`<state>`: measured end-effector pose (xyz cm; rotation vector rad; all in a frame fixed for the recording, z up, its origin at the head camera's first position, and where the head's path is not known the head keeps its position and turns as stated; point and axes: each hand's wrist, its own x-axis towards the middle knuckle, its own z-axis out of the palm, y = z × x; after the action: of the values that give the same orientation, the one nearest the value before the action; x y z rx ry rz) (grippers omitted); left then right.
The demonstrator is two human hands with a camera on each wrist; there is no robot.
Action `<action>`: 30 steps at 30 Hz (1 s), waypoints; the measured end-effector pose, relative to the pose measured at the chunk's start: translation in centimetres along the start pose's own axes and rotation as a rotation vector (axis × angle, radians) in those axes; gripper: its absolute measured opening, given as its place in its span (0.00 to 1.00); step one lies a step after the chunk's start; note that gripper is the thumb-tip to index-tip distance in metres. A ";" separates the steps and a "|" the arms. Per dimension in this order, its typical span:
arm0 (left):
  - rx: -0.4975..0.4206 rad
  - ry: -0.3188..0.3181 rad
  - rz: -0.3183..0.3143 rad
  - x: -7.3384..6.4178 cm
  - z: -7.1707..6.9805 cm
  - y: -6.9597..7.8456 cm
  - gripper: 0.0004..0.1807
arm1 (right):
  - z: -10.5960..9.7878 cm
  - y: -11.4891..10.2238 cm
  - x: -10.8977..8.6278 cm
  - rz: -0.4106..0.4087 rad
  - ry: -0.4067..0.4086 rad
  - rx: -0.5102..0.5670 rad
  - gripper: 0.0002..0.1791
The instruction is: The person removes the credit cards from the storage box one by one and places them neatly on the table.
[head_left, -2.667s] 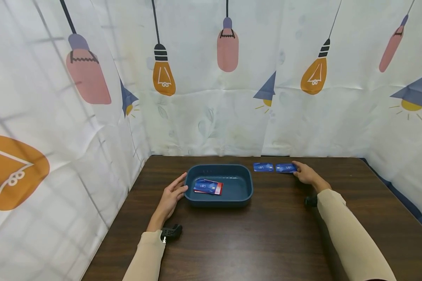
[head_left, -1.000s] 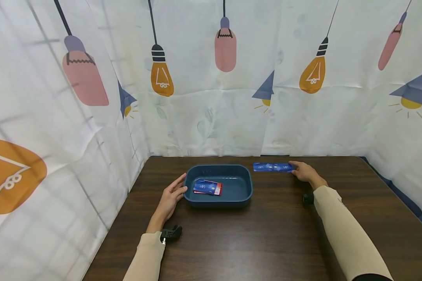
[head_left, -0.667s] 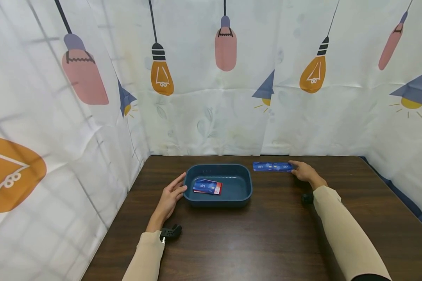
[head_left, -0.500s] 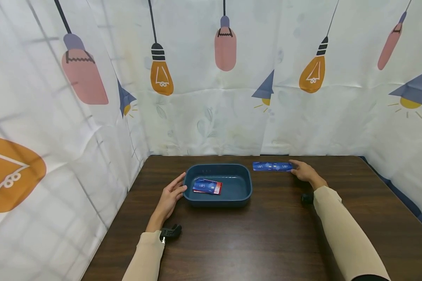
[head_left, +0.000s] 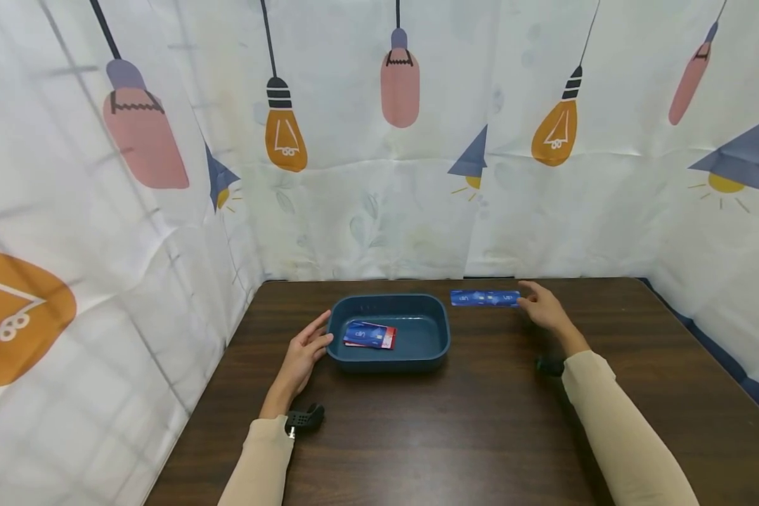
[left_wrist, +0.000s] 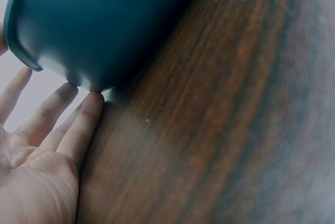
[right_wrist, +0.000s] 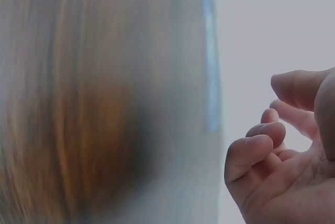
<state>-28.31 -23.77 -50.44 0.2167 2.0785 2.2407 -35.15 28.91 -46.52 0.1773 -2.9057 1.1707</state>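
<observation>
A dark teal plastic tray [head_left: 421, 339] stands on the brown table. My left hand [head_left: 299, 362] is at its left end, and in the left wrist view its outstretched fingertips touch the tray's outer wall. Inside the tray, a blue card [head_left: 362, 334] overlaps a red card [head_left: 392, 339]. Two more blue cards [head_left: 469, 298] lie end to end in a row near the far table edge. Right at the row's right end is my right hand [head_left: 547, 310]. The right wrist view shows its fingers loosely bent, holding nothing, apart from the blue strip of cards [right_wrist: 211, 72].
The wood-grain table [head_left: 417, 436] reaches back to a white curtain [head_left: 367, 225] printed with lamps and bulbs. The curtain also closes in the left and right sides. A black wrist device [head_left: 305, 419] sits on my left wrist.
The right blue card has slid left against the other blue card, closing the gap. Since then my right hand has lifted off it slightly. The left hand stays at the tray.
</observation>
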 end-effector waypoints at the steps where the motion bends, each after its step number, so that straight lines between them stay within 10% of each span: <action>1: -0.004 0.000 0.001 0.0 0.0 0.0 0.32 | 0.1 -0.6 -0.2 -0.020 0.016 0.000 0.30; 15: -0.008 -0.002 0.002 0.0 -0.2 -0.1 0.32 | 2.2 -9.7 -2.5 -0.253 0.035 0.092 0.25; 30: -0.001 -0.005 0.008 -0.1 -0.2 -0.1 0.32 | 6.3 -14.8 -3.0 -0.375 0.008 0.197 0.25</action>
<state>-28.21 -23.96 -50.54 0.2307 2.0780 2.2434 -30.41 14.29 -40.95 0.6804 -2.5833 1.3702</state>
